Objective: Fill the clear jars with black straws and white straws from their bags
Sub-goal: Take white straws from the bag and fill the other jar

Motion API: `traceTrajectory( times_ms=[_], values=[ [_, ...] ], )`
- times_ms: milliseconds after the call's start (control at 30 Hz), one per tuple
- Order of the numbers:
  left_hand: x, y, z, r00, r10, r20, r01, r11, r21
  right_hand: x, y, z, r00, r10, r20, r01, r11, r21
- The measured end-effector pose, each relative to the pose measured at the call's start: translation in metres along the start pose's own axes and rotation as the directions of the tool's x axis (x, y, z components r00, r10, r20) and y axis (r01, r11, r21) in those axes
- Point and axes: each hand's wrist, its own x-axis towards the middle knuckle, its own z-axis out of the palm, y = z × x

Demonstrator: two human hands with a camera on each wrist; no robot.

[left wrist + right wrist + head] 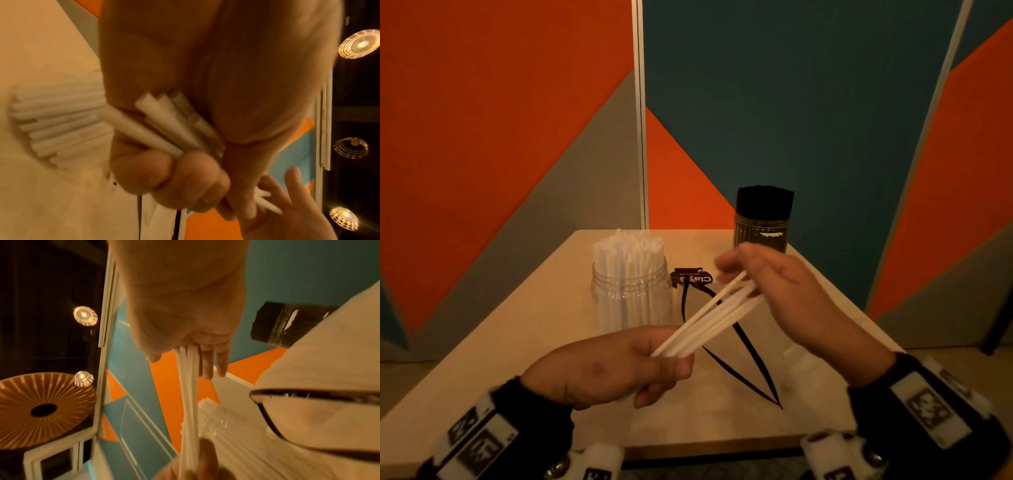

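Left hand (609, 366) has fingers curled round the near end of a small bunch of white straws (705, 318), gripping it; the left wrist view shows the cut ends poking out of the fist. Right hand (774, 284) is at the far end of the same bunch, fingers mostly straight with the straws running between thumb and fingers. Looks like a light pinch, but it's blurred. Bunch is held in the air over the table (524, 342), slanting up from left to right.

Behind the left hand: clear jar (631, 298) upright, packed with white straws standing well above the rim. Back right: second jar (762, 233) full of black straws (764, 202). Between the hands, flat on the table: clear bag (729, 363) with black edging and a black label.
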Motion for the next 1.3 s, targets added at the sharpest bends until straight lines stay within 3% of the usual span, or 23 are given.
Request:
traceTrajectory(
  times_ms=[67,167,300,433,500,600,667,733,833,1000,1200,1300],
  values=[
    [0.008,0.003,0.005,1.0,0.014,0.0,-0.014,1.0,0.012,0.007,-0.007,0.019,0.995,-0.099,-0.033,0.099,0.995,0.012],
    [0.017,0.004,0.012,0.995,-0.011,-0.094,0.01,1.0,-0.012,0.02,-0.008,0.037,0.952,-0.292,-0.088,0.28,0.952,-0.125],
    [0.02,-0.002,0.016,0.944,-0.034,-0.328,-0.001,0.994,-0.105,0.046,-0.017,0.049,0.937,-0.341,-0.072,0.334,0.938,-0.093],
    [0.009,-0.009,0.004,0.798,0.01,-0.602,-0.086,0.992,-0.097,0.079,-0.024,0.052,0.974,-0.189,-0.121,0.202,0.974,0.099],
    [0.002,-0.01,-0.004,0.687,0.077,-0.723,-0.182,0.981,-0.068,0.096,-0.021,0.053,0.994,-0.086,0.068,0.082,0.995,0.061],
    [-0.006,-0.007,-0.018,0.525,0.184,-0.831,-0.342,0.94,-0.009,0.108,-0.007,0.065,0.904,0.013,0.428,0.029,0.995,-0.091],
    [-0.009,-0.004,-0.027,0.452,0.209,-0.867,-0.415,0.91,0.003,0.112,0.001,0.078,0.875,-0.012,0.484,0.096,0.984,-0.149],
    [-0.008,-0.001,-0.036,0.404,0.21,-0.89,-0.476,0.88,-0.008,0.114,0.007,0.09,0.903,-0.037,0.428,0.132,0.972,-0.194],
    [0.0,0.008,-0.049,0.347,0.249,-0.904,-0.56,0.828,0.013,0.122,0.015,0.097,0.944,-0.046,0.328,0.127,0.965,-0.231],
    [0.024,0.028,-0.077,0.283,0.296,-0.912,-0.648,0.76,0.046,0.127,0.021,0.095,0.948,-0.05,0.315,0.127,0.965,-0.228],
    [0.05,0.028,-0.094,0.248,0.358,-0.9,-0.529,0.829,0.184,0.124,0.023,0.096,0.946,-0.073,0.317,0.137,0.973,-0.184],
    [0.049,0.013,-0.095,0.207,0.455,-0.866,-0.326,0.867,0.378,0.125,0.022,0.096,0.937,-0.027,0.349,0.109,0.97,-0.217]
  ],
)
